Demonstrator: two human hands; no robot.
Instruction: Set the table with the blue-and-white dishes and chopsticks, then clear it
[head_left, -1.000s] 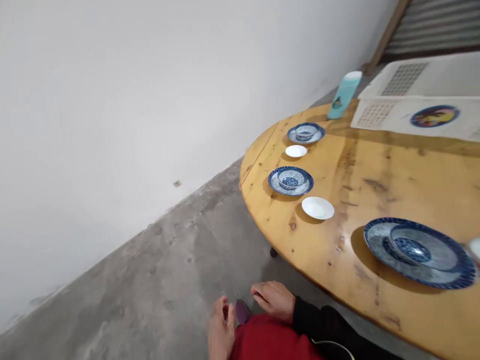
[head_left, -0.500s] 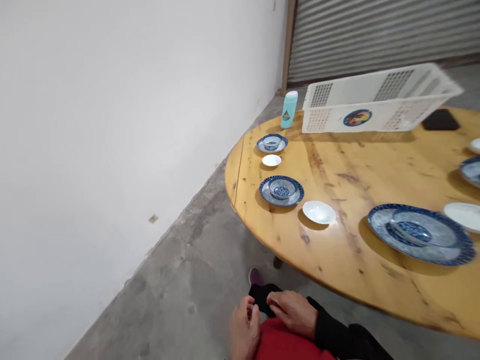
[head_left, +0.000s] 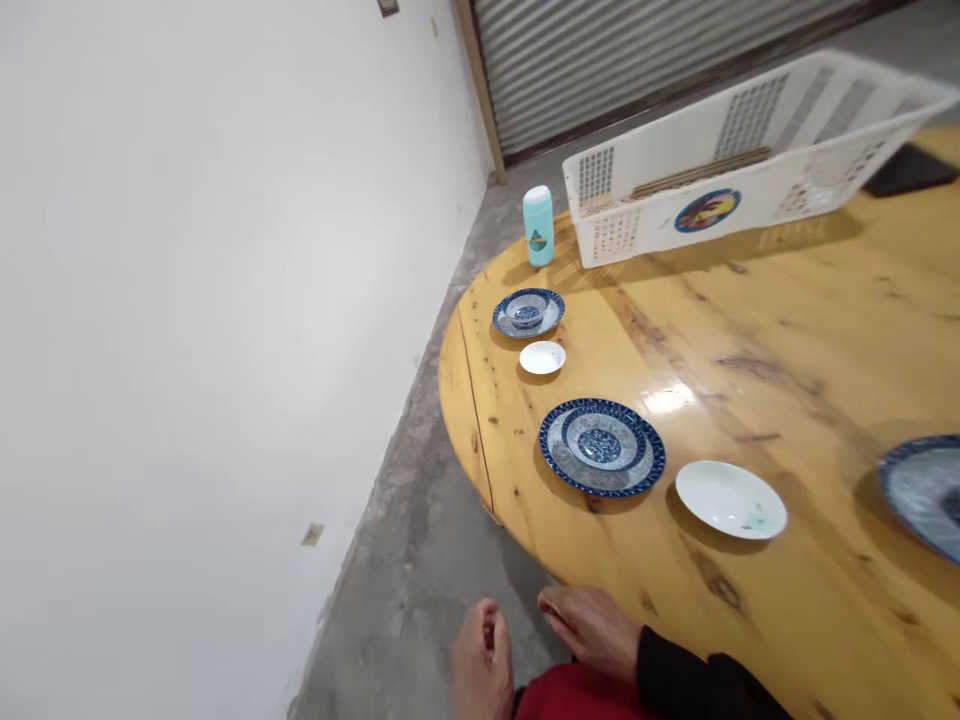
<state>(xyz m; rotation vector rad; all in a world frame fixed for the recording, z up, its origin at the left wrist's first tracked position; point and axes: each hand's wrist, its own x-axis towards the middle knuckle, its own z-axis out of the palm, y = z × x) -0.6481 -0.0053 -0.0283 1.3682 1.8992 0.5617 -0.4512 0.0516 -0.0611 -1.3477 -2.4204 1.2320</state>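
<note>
My left hand hangs low in front of my body, off the table's edge. Its fingers are curled in beside the thumb, and I see nothing in them. Close to the table edge, my right hand also has its fingers folded, with no object showing. The nearest dish to it is a blue-and-white plate bearing a small patterned bowl. To the right of that plate sits a white dish. Neither hand touches any of these dishes.
The round wooden table also bears a small white dish, another blue-rimmed plate with bowl, a turquoise bottle, a white plastic basket holding long thin sticks, and a dark flat object. A white wall stands left.
My view has moved closer to the table and tilted, so the dishes appear larger. My right hand is now nearer the table edge. Both hands stay curled in front of me.
</note>
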